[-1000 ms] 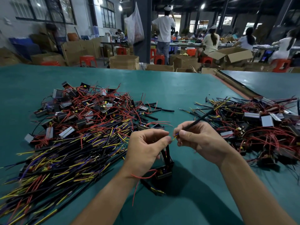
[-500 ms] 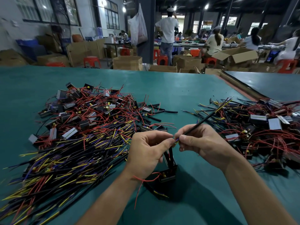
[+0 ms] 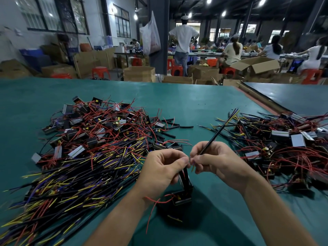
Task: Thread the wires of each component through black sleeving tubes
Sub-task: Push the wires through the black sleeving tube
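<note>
My left hand (image 3: 162, 172) pinches the thin wires of a small black component (image 3: 182, 197) that hangs just below it, over the green table (image 3: 195, 102). A loose red wire (image 3: 154, 203) curls out from that component. My right hand (image 3: 215, 161) pinches the near end of a long black sleeving tube (image 3: 219, 131), which slants up and away to the right. The two pinches meet fingertip to fingertip, with a short yellow wire tip (image 3: 193, 168) showing between them.
A large heap of components with red, yellow and purple wires (image 3: 85, 150) covers the table's left side. A second heap (image 3: 284, 146) lies to the right. Short black tube pieces (image 3: 177, 126) lie in the middle. Boxes, stools and seated people stand beyond the far edge.
My hands have closed together until the fingertips touch, and the tube's near end has moved onto the wires. The tube stands steeper than before.
</note>
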`<state>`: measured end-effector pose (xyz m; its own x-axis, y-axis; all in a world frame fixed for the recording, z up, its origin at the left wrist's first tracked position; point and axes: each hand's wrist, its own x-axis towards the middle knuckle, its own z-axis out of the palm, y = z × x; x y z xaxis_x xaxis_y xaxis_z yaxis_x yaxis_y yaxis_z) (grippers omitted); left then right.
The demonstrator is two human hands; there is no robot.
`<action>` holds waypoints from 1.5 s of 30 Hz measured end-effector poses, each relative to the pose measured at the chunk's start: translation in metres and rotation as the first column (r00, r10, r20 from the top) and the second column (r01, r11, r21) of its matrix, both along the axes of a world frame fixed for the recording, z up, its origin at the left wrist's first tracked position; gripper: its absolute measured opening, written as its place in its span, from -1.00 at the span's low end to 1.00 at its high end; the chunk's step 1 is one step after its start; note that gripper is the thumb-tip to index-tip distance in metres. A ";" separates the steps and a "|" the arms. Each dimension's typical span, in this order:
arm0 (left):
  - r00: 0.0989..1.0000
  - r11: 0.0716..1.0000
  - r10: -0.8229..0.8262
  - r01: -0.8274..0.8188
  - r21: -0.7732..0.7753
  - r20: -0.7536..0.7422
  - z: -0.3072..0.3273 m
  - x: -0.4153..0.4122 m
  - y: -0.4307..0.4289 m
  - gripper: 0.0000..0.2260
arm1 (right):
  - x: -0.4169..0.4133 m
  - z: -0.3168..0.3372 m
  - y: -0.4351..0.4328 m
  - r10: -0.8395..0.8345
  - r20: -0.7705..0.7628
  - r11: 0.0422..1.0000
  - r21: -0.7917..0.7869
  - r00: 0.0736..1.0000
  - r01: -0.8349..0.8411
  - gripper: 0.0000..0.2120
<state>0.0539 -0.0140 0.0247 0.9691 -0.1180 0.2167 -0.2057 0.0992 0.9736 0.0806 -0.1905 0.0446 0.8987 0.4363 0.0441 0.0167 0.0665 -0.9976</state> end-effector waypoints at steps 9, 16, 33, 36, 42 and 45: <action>0.987 0.991 0.136 -0.135 -0.025 0.086 -0.002 0.000 -0.001 -0.87 | 0.001 0.001 0.001 -0.090 0.011 0.996 0.029 0.996 0.090 -0.73; 0.979 0.988 0.156 -0.153 -0.028 0.130 -0.005 0.003 0.000 -0.87 | 0.001 0.001 0.000 -0.114 -0.010 0.984 0.135 0.993 0.114 -0.80; 1.000 0.999 0.012 -0.012 -0.051 0.005 0.001 0.002 0.003 -0.91 | 0.000 0.001 -0.004 -0.007 -0.034 0.994 0.111 0.999 0.011 -0.98; 1.000 0.997 -0.029 0.028 -0.066 -0.005 0.001 0.001 0.002 -0.92 | 0.001 0.001 -0.004 0.011 -0.046 0.991 0.135 0.999 -0.005 -0.96; 0.992 0.988 -0.122 0.118 -0.104 -0.038 0.000 0.001 0.005 -0.86 | 0.001 -0.001 -0.007 0.136 -0.040 0.977 0.173 0.990 -0.128 -0.88; 0.989 0.985 -0.141 0.135 -0.104 -0.048 0.000 0.001 0.005 -0.90 | -0.001 0.000 -0.009 0.186 -0.014 0.969 0.168 0.982 -0.182 -0.79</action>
<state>0.0546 -0.0092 0.0251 0.9557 -0.2319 0.1813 -0.1299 0.2204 0.9667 0.0795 -0.1992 0.0443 0.8057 0.5831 0.1046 -0.0402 0.2299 -0.9724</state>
